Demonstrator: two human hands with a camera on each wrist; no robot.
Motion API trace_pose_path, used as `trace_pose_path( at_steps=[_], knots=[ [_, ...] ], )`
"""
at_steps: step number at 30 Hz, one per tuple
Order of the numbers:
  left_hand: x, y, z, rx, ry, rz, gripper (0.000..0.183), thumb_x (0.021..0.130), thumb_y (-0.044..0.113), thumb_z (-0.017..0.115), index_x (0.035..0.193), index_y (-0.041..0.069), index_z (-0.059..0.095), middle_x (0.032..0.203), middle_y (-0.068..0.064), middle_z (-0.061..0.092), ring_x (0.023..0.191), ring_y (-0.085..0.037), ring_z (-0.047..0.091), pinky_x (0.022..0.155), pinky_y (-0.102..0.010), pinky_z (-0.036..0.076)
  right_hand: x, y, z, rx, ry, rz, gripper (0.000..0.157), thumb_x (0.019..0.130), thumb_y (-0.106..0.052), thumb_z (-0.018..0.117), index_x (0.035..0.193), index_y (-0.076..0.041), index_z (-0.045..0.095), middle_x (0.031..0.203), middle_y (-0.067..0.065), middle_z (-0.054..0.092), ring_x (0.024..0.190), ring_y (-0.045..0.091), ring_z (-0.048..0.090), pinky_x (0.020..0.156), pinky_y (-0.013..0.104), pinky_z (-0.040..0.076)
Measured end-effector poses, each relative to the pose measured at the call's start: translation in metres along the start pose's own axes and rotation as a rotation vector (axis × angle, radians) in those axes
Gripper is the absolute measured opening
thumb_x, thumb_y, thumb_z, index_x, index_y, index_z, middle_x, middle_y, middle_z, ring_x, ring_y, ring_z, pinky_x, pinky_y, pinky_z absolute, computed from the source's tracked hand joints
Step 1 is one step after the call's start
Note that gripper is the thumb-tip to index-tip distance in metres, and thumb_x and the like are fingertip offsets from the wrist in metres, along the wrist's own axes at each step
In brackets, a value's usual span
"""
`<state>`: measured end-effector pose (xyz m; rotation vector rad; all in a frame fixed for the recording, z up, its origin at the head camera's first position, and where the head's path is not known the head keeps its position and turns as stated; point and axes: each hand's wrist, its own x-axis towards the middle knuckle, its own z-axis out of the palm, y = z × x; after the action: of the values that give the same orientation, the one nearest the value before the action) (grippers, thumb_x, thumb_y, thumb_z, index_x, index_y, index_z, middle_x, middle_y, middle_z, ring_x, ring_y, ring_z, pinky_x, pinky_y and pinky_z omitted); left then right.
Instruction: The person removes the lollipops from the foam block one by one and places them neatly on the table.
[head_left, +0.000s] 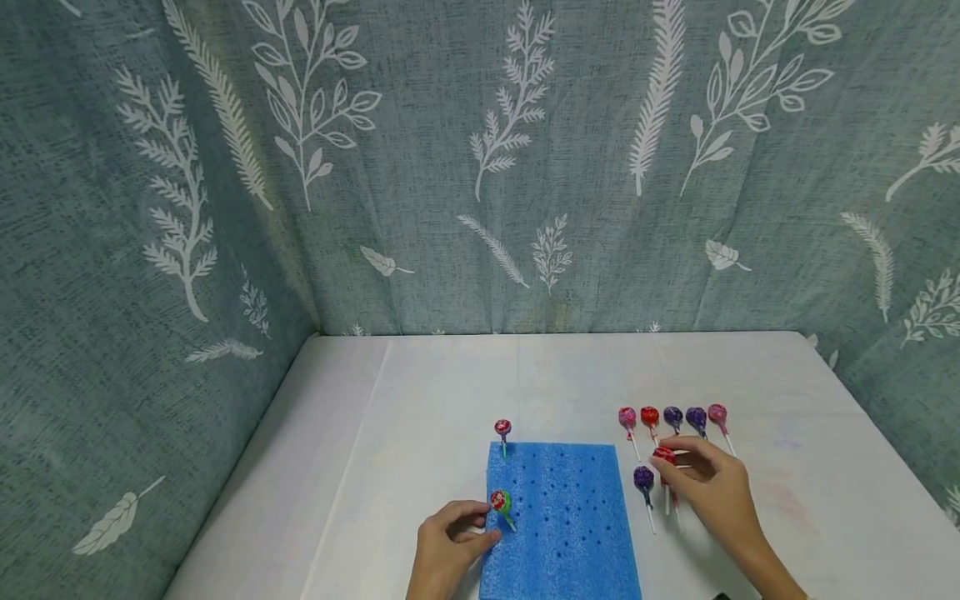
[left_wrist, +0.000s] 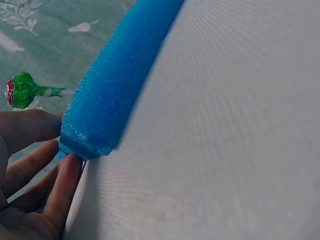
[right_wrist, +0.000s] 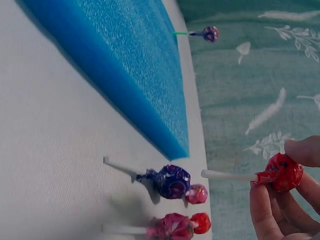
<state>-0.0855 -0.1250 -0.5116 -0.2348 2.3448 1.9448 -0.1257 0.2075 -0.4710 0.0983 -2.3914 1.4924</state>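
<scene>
A blue foam block (head_left: 562, 542) dotted with small dark holes lies on the table. My left hand (head_left: 450, 542) holds its left edge, fingers and thumb against the side. Two lollipops stand with their sticks in the block: a red-and-purple one (head_left: 503, 427) at the far left corner, and a green-and-red one (head_left: 501, 502) just above the left fingers. To the block's right, my right hand (head_left: 716, 487) pinches a red lollipop (right_wrist: 285, 172) by its wrapped head. Its white stick points toward the block in the right wrist view.
Several lollipops lie in a row at the back right, among them a pink one (head_left: 717, 414) and a red one (head_left: 649, 416). Nearer the block lies a dark purple lollipop (head_left: 643, 477). Leaf-patterned green cloth (head_left: 570, 167) hangs behind the white table (head_left: 405, 433).
</scene>
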Motion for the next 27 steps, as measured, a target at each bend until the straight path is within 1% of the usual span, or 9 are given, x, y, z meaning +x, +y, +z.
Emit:
trace_pose_path(
  at_steps=[4,9,12,14,16,19,21,23,27],
  knots=[
    [0.0,0.0,0.0,0.005,0.001,0.0,0.035,0.069,0.003,0.082,0.101,0.002,0.07,0.093,-0.008,0.063,0.081,-0.019,0.061,0.067,-0.022,0.054,0.002,0.008,-0.003,-0.038,0.001,-0.003,0.031,0.084,-0.023,0.074,0.105,-0.001,0.066,0.099,0.007,0.066,0.081,0.003,0.063,0.069,0.014,0.052],
    [0.0,0.0,-0.001,0.005,0.001,0.003,0.034,0.069,0.003,0.082,0.101,0.002,0.07,0.093,-0.008,0.063,0.082,-0.019,0.061,0.067,-0.022,0.054,0.003,0.011,-0.007,-0.053,0.013,0.031,0.031,0.083,-0.023,0.074,0.105,-0.002,0.067,0.099,0.009,0.067,0.081,0.005,0.063,0.07,0.012,0.051],
    [-0.001,0.0,0.0,0.007,0.002,0.006,0.034,0.069,0.003,0.082,0.101,0.002,0.07,0.092,-0.008,0.062,0.081,-0.019,0.061,0.067,-0.022,0.054,0.003,0.02,-0.009,-0.077,0.021,0.004,0.031,0.084,-0.03,0.072,0.105,-0.007,0.067,0.098,0.004,0.067,0.081,0.001,0.062,0.069,0.012,0.051],
    [-0.001,0.0,0.0,0.008,0.002,0.009,0.034,0.069,0.003,0.082,0.101,0.002,0.07,0.092,-0.008,0.062,0.081,-0.019,0.061,0.067,-0.022,0.054,0.004,0.018,-0.01,-0.088,0.017,0.023,0.031,0.085,-0.029,0.072,0.105,-0.006,0.067,0.099,0.005,0.067,0.081,0.004,0.063,0.068,0.014,0.052],
    [-0.001,0.0,0.0,0.01,0.003,0.009,0.034,0.069,0.003,0.082,0.101,0.002,0.07,0.092,-0.008,0.062,0.081,-0.019,0.061,0.067,-0.022,0.054,0.005,0.028,-0.011,-0.1,0.035,-0.002,0.03,0.084,-0.032,0.072,0.104,-0.01,0.068,0.097,0.001,0.067,0.08,0.003,0.063,0.066,0.015,0.052],
    [-0.001,0.0,0.0,0.013,0.006,0.011,0.035,0.069,0.003,0.082,0.101,0.002,0.07,0.092,-0.008,0.062,0.081,-0.019,0.061,0.067,-0.022,0.054,0.008,0.053,-0.01,-0.129,0.047,0.005,0.029,0.083,-0.032,0.073,0.103,-0.012,0.068,0.097,-0.001,0.067,0.078,0.006,0.063,0.064,0.016,0.053],
    [-0.001,-0.001,0.0,0.014,0.008,0.013,0.035,0.069,0.003,0.082,0.101,0.002,0.07,0.092,-0.008,0.062,0.08,-0.019,0.061,0.066,-0.022,0.054,0.01,0.071,-0.01,-0.136,0.057,-0.03,0.029,0.082,-0.034,0.074,0.103,-0.014,0.069,0.095,-0.006,0.066,0.077,0.001,0.062,0.06,0.015,0.052],
    [-0.001,-0.001,0.0,0.014,0.008,0.019,0.035,0.069,0.003,0.082,0.101,0.002,0.07,0.092,-0.008,0.062,0.08,-0.019,0.061,0.066,-0.023,0.054,0.01,0.064,-0.012,-0.131,0.052,0.015,0.029,0.082,-0.028,0.075,0.103,-0.009,0.069,0.095,0.0,0.067,0.075,0.004,0.062,0.058,0.017,0.052],
    [0.0,-0.002,0.0,0.013,0.005,0.02,0.035,0.069,0.003,0.082,0.101,0.002,0.069,0.091,-0.009,0.062,0.079,-0.019,0.061,0.066,-0.023,0.054,0.006,0.025,-0.016,-0.119,0.035,0.094,0.029,0.082,-0.021,0.076,0.102,-0.001,0.068,0.095,0.011,0.067,0.073,0.004,0.06,0.057,0.018,0.051]
  ],
)
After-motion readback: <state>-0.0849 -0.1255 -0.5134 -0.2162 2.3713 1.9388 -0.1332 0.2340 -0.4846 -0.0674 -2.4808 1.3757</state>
